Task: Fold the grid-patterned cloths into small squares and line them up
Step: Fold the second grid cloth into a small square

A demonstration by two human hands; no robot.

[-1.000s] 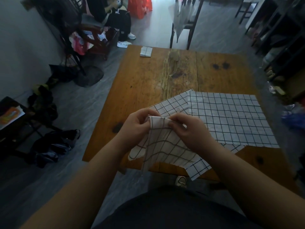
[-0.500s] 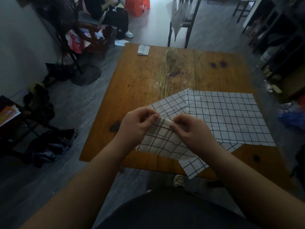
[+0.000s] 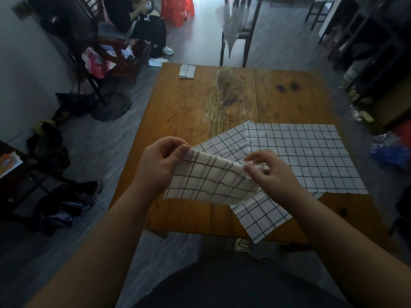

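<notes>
Grips pinching cloth point(image 3: 211, 183) top corners: left hand point(image 3: 159, 165), right hand point(image 3: 271, 172); above table point(image 3: 189, 107).

A worn brown wooden table point(image 3: 191, 103) stands on a grey plank floor point(image 3: 106, 147). A dark wooden chair point(image 3: 250, 30) sits at its far end. A pale plain wall point(image 3: 22, 70) runs along the left; dark shelving point(image 3: 382, 30), perhaps metal, lines the right. Daylight brightens the far floor.

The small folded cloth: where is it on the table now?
In the head view the small folded cloth lies near the far left corner of the wooden table, far from the flat cloths spread at the near right.
</notes>
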